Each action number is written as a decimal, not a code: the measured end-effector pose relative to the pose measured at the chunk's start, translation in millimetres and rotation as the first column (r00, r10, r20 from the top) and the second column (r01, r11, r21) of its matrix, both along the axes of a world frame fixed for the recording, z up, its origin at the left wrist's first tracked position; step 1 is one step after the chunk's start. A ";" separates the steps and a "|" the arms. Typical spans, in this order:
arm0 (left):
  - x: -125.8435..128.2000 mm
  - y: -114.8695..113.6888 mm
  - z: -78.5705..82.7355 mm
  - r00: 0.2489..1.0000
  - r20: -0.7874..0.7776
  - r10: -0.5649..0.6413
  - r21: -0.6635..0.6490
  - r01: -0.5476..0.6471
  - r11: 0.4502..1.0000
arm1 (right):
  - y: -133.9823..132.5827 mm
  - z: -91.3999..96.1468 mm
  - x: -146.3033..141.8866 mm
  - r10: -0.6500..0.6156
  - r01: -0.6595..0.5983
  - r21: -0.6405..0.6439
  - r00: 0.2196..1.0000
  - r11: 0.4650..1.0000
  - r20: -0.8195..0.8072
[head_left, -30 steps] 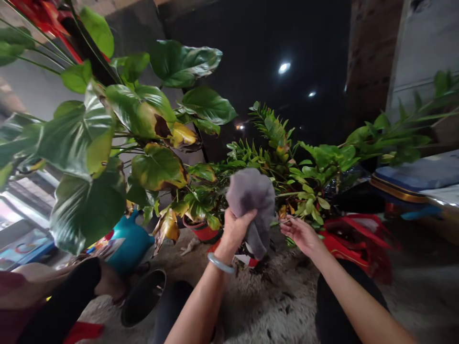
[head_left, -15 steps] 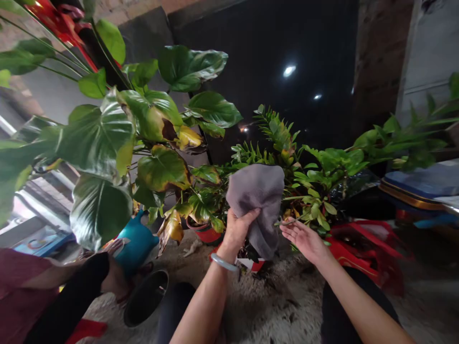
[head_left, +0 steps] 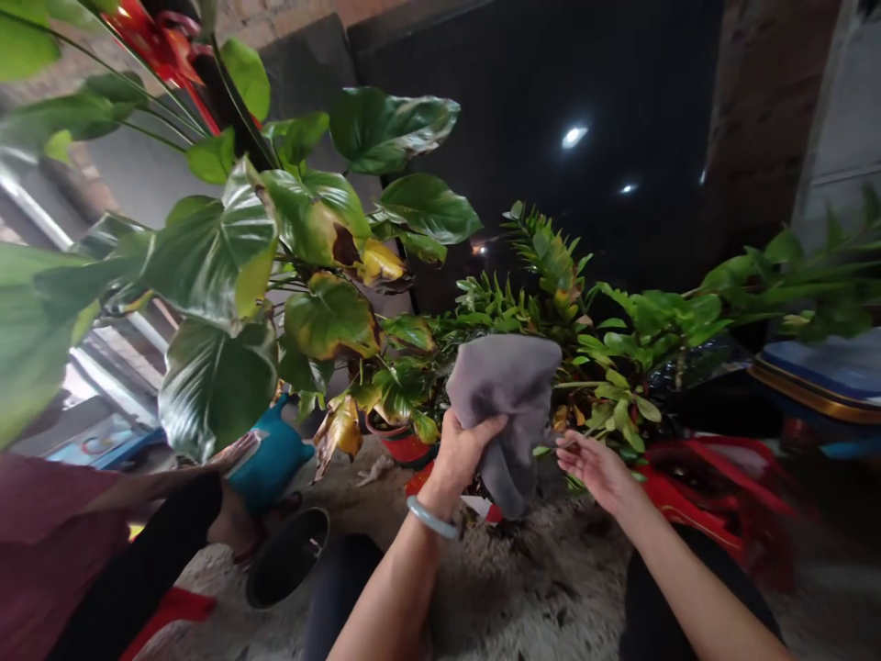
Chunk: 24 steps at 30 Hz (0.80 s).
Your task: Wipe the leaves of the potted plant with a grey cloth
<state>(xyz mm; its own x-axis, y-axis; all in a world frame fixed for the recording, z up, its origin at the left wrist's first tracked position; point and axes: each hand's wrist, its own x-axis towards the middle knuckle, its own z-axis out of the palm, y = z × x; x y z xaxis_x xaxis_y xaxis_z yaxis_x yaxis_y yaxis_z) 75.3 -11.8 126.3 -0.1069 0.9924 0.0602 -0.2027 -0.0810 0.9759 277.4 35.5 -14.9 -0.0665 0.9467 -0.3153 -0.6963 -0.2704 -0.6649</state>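
My left hand (head_left: 464, 456), with a pale bangle (head_left: 430, 519) on its wrist, grips a grey cloth (head_left: 506, 376), thumb on top. The cloth stands bunched in front of the green plants and hides part of them. Just right of it, my right hand (head_left: 597, 466) has thumb and forefinger pinched together at a small green leaf (head_left: 541, 451), the other fingers loosely curled. Below the cloth shows part of a red and white pot (head_left: 482, 507). Leafy stems (head_left: 619, 404) spread above my right hand.
A big-leafed plant (head_left: 220, 248) fills the left. Another person's arm (head_left: 138, 487) reaches toward a teal watering can (head_left: 272, 459). A black bucket (head_left: 289, 560) stands on the rough floor. At right are a red bag (head_left: 708, 487) and a stack with a blue top (head_left: 826, 363).
The view has shifted slightly left, so things sit farther right. My right hand has drawn a little down at the plant. The left hand still grips the cloth.
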 end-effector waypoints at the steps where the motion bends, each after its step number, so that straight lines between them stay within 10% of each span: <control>1: 3.9 1.3 -5.7 0.999 0.035 0.027 -0.015 -0.026 1.000 | -0.3 0.8 -1.4 0.003 -0.003 0.007 1.000 1.000 -0.002; 6: -1.8 -20.6 -54.6 0.931 -0.295 -0.213 -0.264 0.135 0.955 | 0.7 -2.3 -5.6 0.009 -0.009 0.010 1.000 1.000 -0.003; 9: -10.6 -28.8 -54.7 0.851 -0.369 -0.373 -0.319 0.261 0.911 | 2.5 -5.8 -5.7 0.012 -0.012 -0.011 1.000 1.000 -0.005; 16: 12.2 15.1 -4.3 0.999 0.051 0.015 0.010 -0.015 1.000 | 1.2 -1.0 -8.4 -0.020 0.020 0.023 1.000 1.000 -0.011; 19: 14.9 12.8 -26.0 0.998 -0.006 0.065 -0.052 -0.065 0.997 | -0.6 1.0 -8.2 -0.059 0.060 0.054 0.998 0.997 -0.015; 24: -5.2 -19.3 -64.3 0.917 -0.320 -0.238 -0.294 0.143 0.945 | -0.5 -0.3 -7.3 -0.100 0.101 0.050 0.995 0.994 -0.032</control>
